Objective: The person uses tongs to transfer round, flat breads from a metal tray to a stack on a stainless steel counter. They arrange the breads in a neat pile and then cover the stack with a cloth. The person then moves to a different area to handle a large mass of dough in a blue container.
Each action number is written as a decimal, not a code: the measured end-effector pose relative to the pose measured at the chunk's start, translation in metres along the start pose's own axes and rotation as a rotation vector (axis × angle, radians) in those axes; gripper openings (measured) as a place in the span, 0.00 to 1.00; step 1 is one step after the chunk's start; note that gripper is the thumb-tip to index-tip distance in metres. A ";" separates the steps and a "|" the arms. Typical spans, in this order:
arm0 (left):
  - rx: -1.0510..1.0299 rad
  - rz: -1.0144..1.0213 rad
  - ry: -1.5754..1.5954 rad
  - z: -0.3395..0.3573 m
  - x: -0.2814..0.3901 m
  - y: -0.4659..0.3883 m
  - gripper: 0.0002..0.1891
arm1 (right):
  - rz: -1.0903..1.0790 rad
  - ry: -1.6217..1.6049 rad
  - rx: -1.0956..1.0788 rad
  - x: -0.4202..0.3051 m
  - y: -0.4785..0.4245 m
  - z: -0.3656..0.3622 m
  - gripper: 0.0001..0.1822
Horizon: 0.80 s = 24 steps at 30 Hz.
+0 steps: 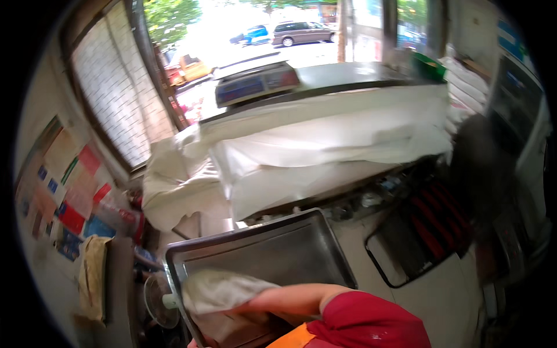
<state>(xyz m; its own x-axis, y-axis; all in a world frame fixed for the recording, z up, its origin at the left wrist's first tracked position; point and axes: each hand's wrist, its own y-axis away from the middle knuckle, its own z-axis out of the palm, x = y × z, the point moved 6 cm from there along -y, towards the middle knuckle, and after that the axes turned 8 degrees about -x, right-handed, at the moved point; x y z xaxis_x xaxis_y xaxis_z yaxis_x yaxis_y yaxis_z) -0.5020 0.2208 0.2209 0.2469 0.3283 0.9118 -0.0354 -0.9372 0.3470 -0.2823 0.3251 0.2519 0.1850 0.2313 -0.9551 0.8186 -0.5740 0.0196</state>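
A large, shallow metal baking tray [270, 256] with a raised rim lies tilted in front of me. My right forearm [287, 299], below a red sleeve, reaches left across it. A pale cloth [222, 289] is bunched over the tray's left part. It covers most of my right hand, which grips it; the fingers are hidden. At the picture's bottom edge, a small part of my left hand [199, 343] shows at the tray's near left rim, holding it.
Beyond the tray stands a long counter draped in white cloth [330, 130], with a weighing scale [256, 82] on top. On the right is a folding chair [417, 235] with red and black stripes. An electric fan [161, 300] is at the left, near a paper-covered wall [65, 187].
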 end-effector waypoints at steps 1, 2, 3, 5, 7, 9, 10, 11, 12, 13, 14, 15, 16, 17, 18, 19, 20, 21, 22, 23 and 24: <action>-0.025 0.050 -0.022 0.002 0.008 0.009 0.19 | -0.037 -0.040 0.073 0.015 0.004 -0.005 0.27; -0.044 0.104 -0.049 0.002 0.016 0.018 0.19 | -0.071 -0.058 0.174 0.031 0.012 -0.013 0.27; -0.064 0.124 -0.058 0.000 0.020 0.024 0.20 | -0.084 -0.055 0.290 0.052 0.022 -0.021 0.27; -0.080 0.147 -0.069 -0.011 0.022 0.034 0.21 | -0.022 -0.030 0.552 0.109 0.049 -0.035 0.26; -0.127 -0.051 -0.034 -0.018 0.028 0.040 0.25 | 0.164 0.072 0.820 0.169 0.086 -0.048 0.26; -0.050 0.268 -0.207 0.000 0.066 0.044 0.20 | 0.378 0.308 1.009 0.216 0.111 -0.050 0.28; -0.209 0.281 -0.273 -0.004 0.064 0.034 0.18 | 0.394 0.625 1.175 0.255 0.113 -0.061 0.26; -0.219 0.213 -0.280 -0.009 0.056 0.027 0.18 | 0.536 0.827 1.180 0.288 0.121 -0.056 0.25; -0.245 0.157 -0.248 -0.008 0.053 0.027 0.18 | 0.614 0.593 1.166 0.305 0.137 -0.057 0.25; -0.197 0.161 -0.252 -0.010 0.051 0.030 0.19 | 0.695 0.355 1.172 0.314 0.158 -0.058 0.24; -0.190 0.149 -0.258 -0.024 0.037 0.034 0.19 | 0.776 0.132 1.185 0.319 0.178 -0.057 0.24; -0.165 0.144 -0.233 -0.020 0.033 0.035 0.19 | 0.636 0.227 1.207 0.323 0.181 -0.050 0.26; -0.146 0.128 -0.208 -0.020 0.026 0.035 0.19 | 0.484 0.340 1.216 0.313 0.183 -0.046 0.28; -0.130 0.112 -0.185 -0.023 0.017 0.036 0.18 | 0.575 0.287 1.094 0.317 0.187 -0.014 0.29; -0.094 0.092 -0.211 -0.030 0.007 0.036 0.17 | 0.658 0.239 0.980 0.302 0.192 0.028 0.30; -0.057 0.095 -0.210 -0.035 0.002 0.035 0.15 | 0.669 0.411 1.048 0.299 0.197 0.071 0.30; -0.031 0.071 -0.169 -0.039 -0.007 0.038 0.14 | 0.776 0.462 0.921 0.290 0.210 0.111 0.30; -0.011 0.041 -0.129 -0.038 -0.013 0.040 0.13 | 0.888 0.508 0.789 0.283 0.224 0.133 0.30; -0.032 -0.007 -0.055 -0.039 -0.018 0.039 0.12 | 0.934 0.331 0.678 0.261 0.228 0.126 0.26; -0.039 -0.001 -0.054 -0.040 -0.022 0.037 0.12 | 0.974 0.150 0.559 0.240 0.221 0.124 0.23; -0.060 0.012 -0.058 -0.039 -0.023 0.029 0.12 | 0.854 0.157 0.457 0.232 0.193 0.132 0.20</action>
<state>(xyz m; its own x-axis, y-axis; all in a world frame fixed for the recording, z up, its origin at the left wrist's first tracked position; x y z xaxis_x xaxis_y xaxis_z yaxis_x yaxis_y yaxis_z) -0.5460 0.1905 0.2191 0.3019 0.3084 0.9021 -0.0962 -0.9315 0.3507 -0.1533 0.1641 -0.0052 0.7146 -0.3201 -0.6221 0.0928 -0.8380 0.5377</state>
